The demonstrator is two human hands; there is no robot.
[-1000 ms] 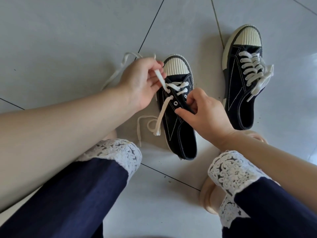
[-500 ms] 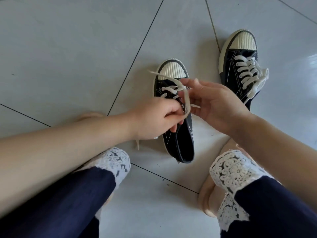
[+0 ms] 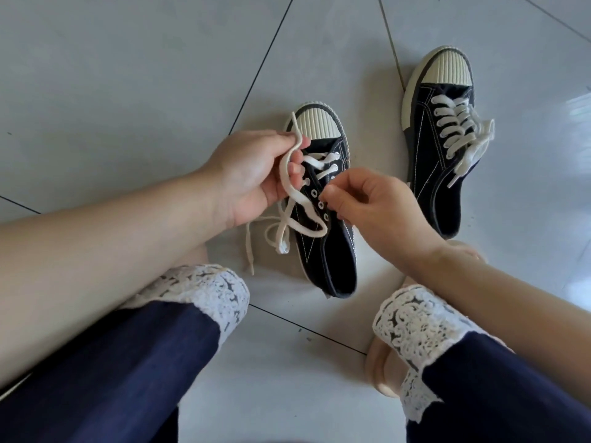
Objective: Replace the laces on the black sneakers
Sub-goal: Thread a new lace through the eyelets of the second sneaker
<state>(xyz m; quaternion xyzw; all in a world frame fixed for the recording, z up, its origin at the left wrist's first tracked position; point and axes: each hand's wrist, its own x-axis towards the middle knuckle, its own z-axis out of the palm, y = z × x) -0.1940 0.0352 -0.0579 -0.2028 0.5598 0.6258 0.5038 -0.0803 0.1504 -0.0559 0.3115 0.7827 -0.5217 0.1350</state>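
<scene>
The left fingers (image 3: 295, 169) curl around a loop of white lace (image 3: 320, 159), pinching it against the thumb, so the left hand (image 3: 252, 174) has a firm hold. The right fingertips (image 3: 332, 190) are pressed together just above the empty eyelets (image 3: 319, 204); whether they hold a bit of lace or the canvas edge cannot be told, and the right hand (image 3: 380, 212) hangs over the shoe's 3 o'clock side. The lace crosses only the two rows nearest the toe, then runs up into the left hand and drops in slack loops to the floor (image 3: 128, 91) at the sneaker's 8 o'clock, where both loose ends lie. The sneaker (image 3: 332, 251) sits between the knees with its toe at 12 o'clock. The other sneaker (image 3: 441, 187) stands at 2 o'clock, well apart, laced to the top. The lace looks flat, soft and light, likely to twist and slide back through the holes if released, so it is best pinched close behind its stiff tip when fed in. The canvas should flex easily, so steadying the eyelet flap with the free hand would help.
</scene>
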